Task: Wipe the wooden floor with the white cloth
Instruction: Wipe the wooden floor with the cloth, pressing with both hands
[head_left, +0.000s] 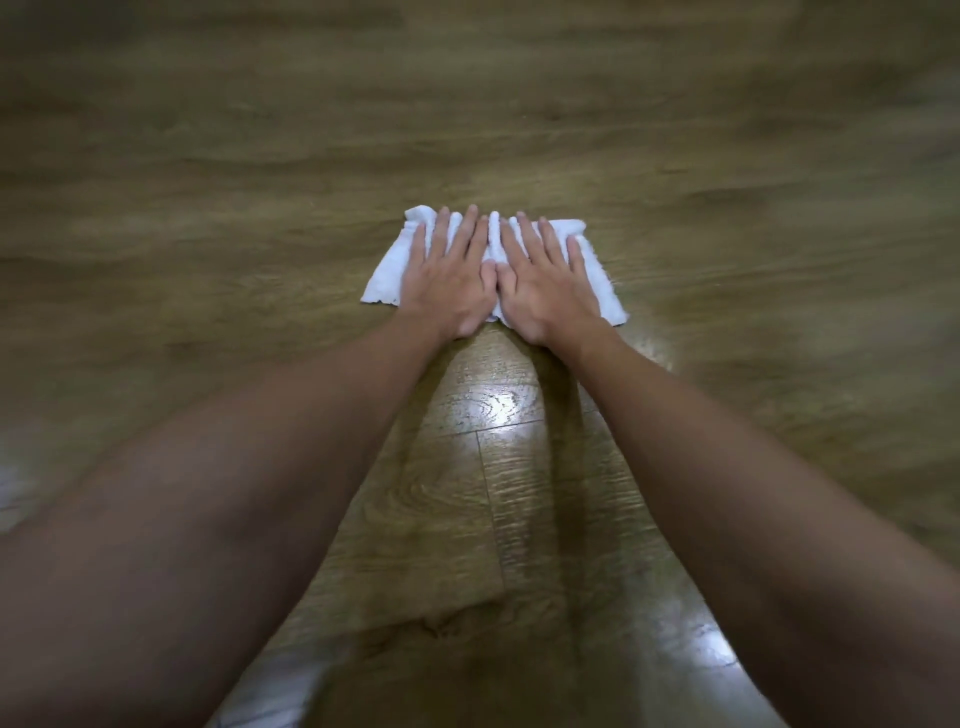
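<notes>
Head view: left hand (451, 280) and right hand (545, 283) press white cloth (382, 283) flat, fingers straight, slightly spread.

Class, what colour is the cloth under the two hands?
White. The cloth shows best in the head view, on the brown wooden floor.

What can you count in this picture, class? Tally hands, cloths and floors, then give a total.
Hands: 2, left hand and right hand, both pressing flat
White cloth: 1
Wooden floor: 1
Total: 4
</notes>
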